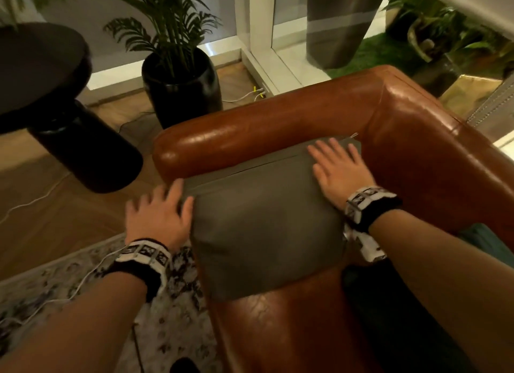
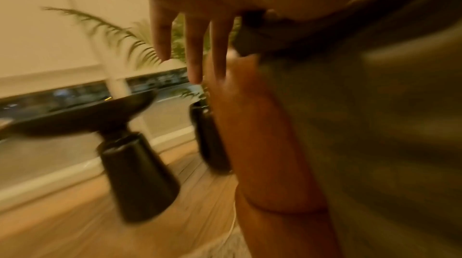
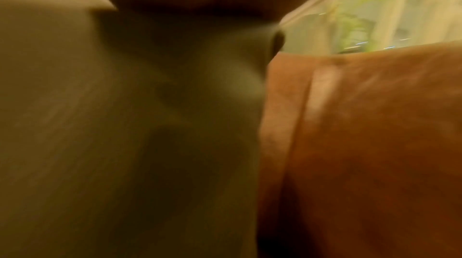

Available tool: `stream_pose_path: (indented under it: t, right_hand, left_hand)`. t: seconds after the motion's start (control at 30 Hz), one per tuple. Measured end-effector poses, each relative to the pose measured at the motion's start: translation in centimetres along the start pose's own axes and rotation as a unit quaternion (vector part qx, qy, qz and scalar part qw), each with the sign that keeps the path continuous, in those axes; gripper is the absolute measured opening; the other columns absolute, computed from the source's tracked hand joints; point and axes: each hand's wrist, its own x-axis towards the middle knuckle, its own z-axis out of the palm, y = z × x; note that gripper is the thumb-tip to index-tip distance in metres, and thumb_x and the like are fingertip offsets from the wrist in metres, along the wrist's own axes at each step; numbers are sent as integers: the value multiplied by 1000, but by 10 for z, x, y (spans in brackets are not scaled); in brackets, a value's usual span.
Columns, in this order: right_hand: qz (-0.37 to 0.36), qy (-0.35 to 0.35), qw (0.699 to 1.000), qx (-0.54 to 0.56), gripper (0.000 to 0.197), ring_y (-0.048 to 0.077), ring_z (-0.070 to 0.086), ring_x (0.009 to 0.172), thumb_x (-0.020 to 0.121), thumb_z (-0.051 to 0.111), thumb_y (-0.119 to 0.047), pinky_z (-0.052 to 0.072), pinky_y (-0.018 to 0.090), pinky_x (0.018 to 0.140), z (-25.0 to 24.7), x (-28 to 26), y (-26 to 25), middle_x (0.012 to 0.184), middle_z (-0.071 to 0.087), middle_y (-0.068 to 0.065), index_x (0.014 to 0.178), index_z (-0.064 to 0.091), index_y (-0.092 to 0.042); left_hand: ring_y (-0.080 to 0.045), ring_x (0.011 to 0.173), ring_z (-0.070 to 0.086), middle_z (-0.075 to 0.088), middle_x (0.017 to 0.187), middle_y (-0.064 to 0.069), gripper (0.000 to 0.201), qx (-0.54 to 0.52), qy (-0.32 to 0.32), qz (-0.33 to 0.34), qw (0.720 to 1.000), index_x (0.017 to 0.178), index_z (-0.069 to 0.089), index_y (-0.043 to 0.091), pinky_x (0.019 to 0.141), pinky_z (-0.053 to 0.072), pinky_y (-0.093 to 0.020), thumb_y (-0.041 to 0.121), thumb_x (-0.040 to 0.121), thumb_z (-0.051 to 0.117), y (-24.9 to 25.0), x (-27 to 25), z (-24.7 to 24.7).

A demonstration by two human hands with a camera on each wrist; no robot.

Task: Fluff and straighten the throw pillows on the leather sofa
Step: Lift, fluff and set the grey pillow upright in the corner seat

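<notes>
Resting in the leather sofa point(image 1: 292, 116) corner, the grey pillow point(image 1: 267, 228) takes both flat, spread-fingered hands: left hand point(image 1: 158, 214) beside, right hand point(image 1: 339, 169) on top; a potted palm point(image 1: 180, 77) and black side table point(image 1: 55, 99) stand on wooden floor point(image 1: 55, 211).

The view is blurred. The left hand point(image 2: 200, 31) hangs from the top edge, its fingers point(image 2: 161, 41) straight and spread. A grey-green pillow point(image 2: 375, 124) fills the right side, and the brown sofa arm point(image 2: 262, 143) runs beside it, near the fingertips. To the left a black table point(image 2: 135, 179) with a cone base stands on the wood floor point(image 2: 75, 228). Behind it a black pot point(image 2: 210, 139) holds a palm point(image 2: 120, 33).
</notes>
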Motion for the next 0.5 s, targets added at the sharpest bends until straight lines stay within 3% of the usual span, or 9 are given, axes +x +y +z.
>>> stream_pose_path:
  t: [0.03,0.1,0.17,0.2,0.23,0.27,0.3,0.37,0.5]
  right_hand:
    - [53,-16,998,14,59,17,3,151,98,4,-49,-1,46,119,-2,3,12,163,12,-9,154,13,-35]
    - [176,-6,978,111,53,26,11,149,102,15,-44,6,46,119,-11,4,28,162,16,-1,154,20,-31]
    - [312,51,911,263,48,31,37,137,105,25,-35,30,41,112,-17,-1,35,155,33,11,150,31,-20]
    - [369,58,866,333,44,30,51,123,106,28,-29,43,39,98,-19,-7,35,150,41,13,147,37,-17]
    - [402,39,826,393,40,27,57,109,106,32,-23,49,35,83,-16,-13,34,144,49,14,143,43,-15]
    - [418,1,791,446,38,27,59,103,104,38,-20,50,33,77,-14,-20,30,139,54,15,141,48,-14]
    - [418,-38,769,482,38,30,58,108,102,44,-19,49,32,80,-9,-24,26,137,56,14,140,50,-14]
    - [413,-57,771,481,44,33,53,123,98,53,-22,41,30,93,-4,-26,20,140,54,12,141,51,-16]
    - [428,-27,796,428,37,33,54,123,96,54,-21,40,29,94,-3,-24,21,136,58,9,133,59,-15]
  left_hand:
    - [-38,125,48,52,141,-10,74,-27,-41,-47,998,144,38,28,103,35,-53,68,93,4,-14,-4,-2]
    - [-37,125,49,54,140,-14,88,-192,-97,-110,970,140,49,19,105,38,-48,74,89,2,-33,-12,6]
    - [-33,133,46,48,147,-12,88,-427,-87,-176,883,143,48,17,112,34,-46,77,89,17,-32,-26,19]
    - [-31,135,44,46,150,-8,82,-511,-74,-200,832,145,47,19,115,32,-46,76,90,23,-29,-31,28]
    - [-29,136,43,45,150,-5,68,-560,-61,-214,798,145,46,21,116,31,-45,66,96,29,-22,-36,30]
    - [-26,135,45,46,150,-3,51,-603,-54,-206,769,145,46,23,115,33,-45,50,102,36,-16,-37,35]
    - [-24,132,49,50,147,-2,42,-626,-49,-193,754,144,48,24,113,37,-45,35,104,42,-9,-35,39]
    - [-23,123,57,62,132,1,33,-640,-12,-187,745,132,59,25,107,44,-47,23,100,52,3,-27,43]
    - [-26,100,67,72,95,-1,18,-681,40,-258,684,88,72,28,98,52,-49,15,94,61,13,-12,44]
